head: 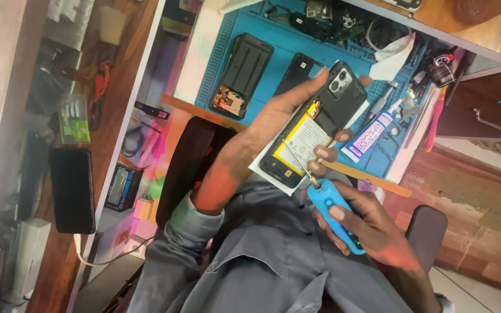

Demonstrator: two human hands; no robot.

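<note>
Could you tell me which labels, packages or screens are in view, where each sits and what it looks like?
Battery label: white-and-yellow rectangle inside the opened phone held by the left hand.
Glue tube: white with blue label, on the blue mat, right of the phone.
Green-and-clear package: far left.
Dark phone screen: lower left, unlit.

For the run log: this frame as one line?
left hand: holds opened phone | right hand: blue electric screwdriver, tip on phone

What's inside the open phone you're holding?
Inside the phone shows a white and yellow battery and, at the top, the camera block. The screwdriver tip touches near the battery. Parts beneath the battery and under the left hand are hidden.
</note>
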